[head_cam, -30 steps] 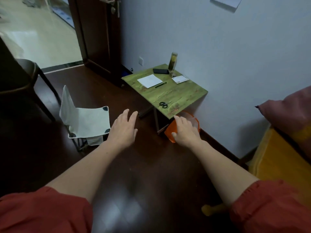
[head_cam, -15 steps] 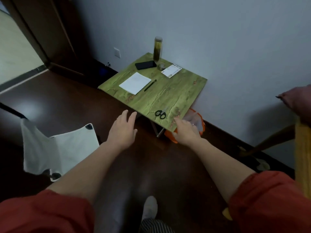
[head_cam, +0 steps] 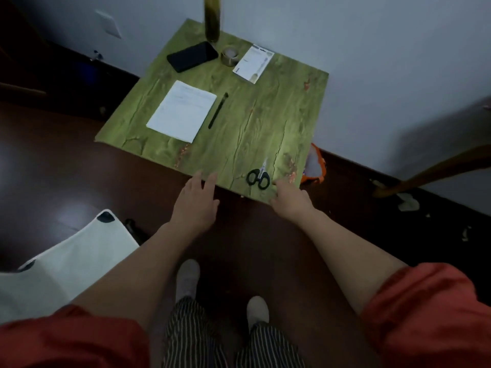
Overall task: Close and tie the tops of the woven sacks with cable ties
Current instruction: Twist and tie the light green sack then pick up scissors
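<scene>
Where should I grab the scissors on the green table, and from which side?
Take the scissors by the black handle loops. They lie flat near the front edge of the table, loops toward you and blades pointing away at the wall. Probably come in from the near side with the right hand, which is closest.

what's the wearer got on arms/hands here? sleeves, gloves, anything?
Loose red fabric: left sleeve and right sleeve end near the elbows, forearms bare. No gloves on left hand or right hand; no watch or band shows.
</scene>
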